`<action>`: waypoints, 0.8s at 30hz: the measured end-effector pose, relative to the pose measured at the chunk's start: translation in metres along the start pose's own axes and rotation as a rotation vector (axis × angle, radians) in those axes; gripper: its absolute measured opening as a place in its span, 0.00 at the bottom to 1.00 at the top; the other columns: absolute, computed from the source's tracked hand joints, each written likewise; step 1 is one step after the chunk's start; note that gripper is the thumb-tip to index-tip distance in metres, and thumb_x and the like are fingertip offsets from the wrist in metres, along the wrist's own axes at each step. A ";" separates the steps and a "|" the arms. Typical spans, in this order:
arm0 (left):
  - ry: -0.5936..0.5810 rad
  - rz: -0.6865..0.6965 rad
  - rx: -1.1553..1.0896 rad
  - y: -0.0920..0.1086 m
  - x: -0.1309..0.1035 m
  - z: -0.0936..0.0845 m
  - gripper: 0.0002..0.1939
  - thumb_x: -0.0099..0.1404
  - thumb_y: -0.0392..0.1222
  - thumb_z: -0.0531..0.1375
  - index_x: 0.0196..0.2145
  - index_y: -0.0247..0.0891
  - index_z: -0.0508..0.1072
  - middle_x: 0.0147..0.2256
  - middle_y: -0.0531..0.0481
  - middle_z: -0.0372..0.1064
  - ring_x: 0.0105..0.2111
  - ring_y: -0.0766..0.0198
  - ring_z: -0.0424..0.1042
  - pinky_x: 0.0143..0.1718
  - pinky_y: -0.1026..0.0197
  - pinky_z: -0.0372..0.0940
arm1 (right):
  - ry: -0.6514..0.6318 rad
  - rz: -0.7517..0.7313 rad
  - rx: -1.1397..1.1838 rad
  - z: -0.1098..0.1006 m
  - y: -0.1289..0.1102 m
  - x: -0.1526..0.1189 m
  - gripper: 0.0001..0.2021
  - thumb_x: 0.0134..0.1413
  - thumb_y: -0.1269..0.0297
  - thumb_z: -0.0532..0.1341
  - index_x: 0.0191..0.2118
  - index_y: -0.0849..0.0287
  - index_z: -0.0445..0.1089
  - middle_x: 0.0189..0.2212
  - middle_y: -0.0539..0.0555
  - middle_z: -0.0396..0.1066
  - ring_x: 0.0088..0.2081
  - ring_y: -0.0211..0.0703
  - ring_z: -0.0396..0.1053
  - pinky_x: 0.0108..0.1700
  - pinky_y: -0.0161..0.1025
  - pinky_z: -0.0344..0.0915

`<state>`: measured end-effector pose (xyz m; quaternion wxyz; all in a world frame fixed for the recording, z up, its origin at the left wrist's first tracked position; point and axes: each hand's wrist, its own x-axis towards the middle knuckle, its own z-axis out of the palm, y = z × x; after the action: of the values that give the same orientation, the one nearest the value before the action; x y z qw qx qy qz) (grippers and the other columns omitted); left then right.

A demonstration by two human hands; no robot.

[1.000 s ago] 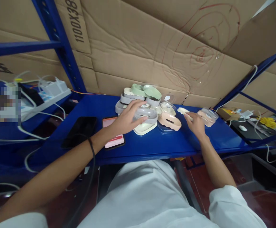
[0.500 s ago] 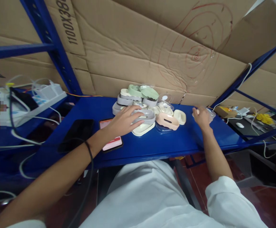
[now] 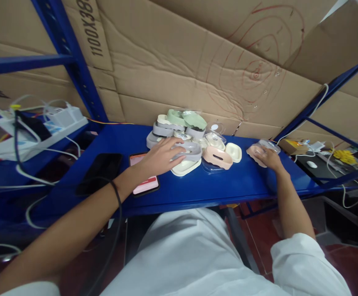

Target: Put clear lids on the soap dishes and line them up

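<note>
My left hand [image 3: 166, 154] rests with spread fingers on a grey oval dish [image 3: 194, 151], holding nothing. Under that dish lies a cream tray [image 3: 185, 167]. On the right of the table my right hand [image 3: 269, 158] has its fingers on a pink dish [image 3: 254, 153], beside a clear plastic piece [image 3: 270, 145]. Another pink dish with a dark slot [image 3: 218, 158] sits on a clear blue-looking tray, next to a small cream dish [image 3: 233, 152]. Green rings [image 3: 195, 120] lie on top of grey ones behind.
On the blue table [image 3: 179, 191] are a lit phone [image 3: 146, 186] and a dark device [image 3: 103, 168] at the left. Blue shelf posts stand on both sides, with a cardboard wall [image 3: 173, 78] behind. A black cable crosses my left forearm. Power strips [image 3: 63, 127] lie farther left.
My right hand has shifted slightly right and towards me, and the pink dish beneath it now shows to its left. My left hand stays on the grey dish.
</note>
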<state>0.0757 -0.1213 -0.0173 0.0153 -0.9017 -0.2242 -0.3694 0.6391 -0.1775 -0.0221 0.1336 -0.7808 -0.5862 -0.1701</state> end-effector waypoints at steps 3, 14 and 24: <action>-0.015 -0.004 -0.009 0.000 0.001 -0.001 0.14 0.77 0.47 0.57 0.48 0.42 0.81 0.56 0.39 0.72 0.58 0.45 0.73 0.61 0.40 0.68 | 0.039 0.024 0.041 -0.003 -0.007 0.000 0.34 0.67 0.39 0.58 0.65 0.61 0.73 0.59 0.71 0.73 0.59 0.66 0.70 0.61 0.57 0.65; -0.014 0.007 -0.028 0.000 0.001 -0.001 0.14 0.77 0.48 0.57 0.47 0.43 0.81 0.56 0.40 0.72 0.58 0.46 0.72 0.63 0.40 0.67 | -0.194 -0.426 0.387 -0.004 -0.098 0.004 0.45 0.60 0.27 0.58 0.70 0.57 0.68 0.68 0.65 0.67 0.68 0.63 0.66 0.72 0.60 0.59; -0.017 0.006 -0.047 -0.004 0.000 0.002 0.14 0.76 0.48 0.58 0.47 0.44 0.82 0.55 0.40 0.73 0.58 0.44 0.72 0.63 0.38 0.66 | -0.102 -0.214 0.243 0.004 -0.076 0.006 0.34 0.75 0.42 0.45 0.73 0.56 0.63 0.71 0.62 0.63 0.74 0.56 0.57 0.73 0.61 0.56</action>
<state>0.0752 -0.1172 -0.0200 -0.0067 -0.9056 -0.2130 -0.3667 0.5678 -0.1494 -0.0225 0.1784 -0.6995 -0.6883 -0.0715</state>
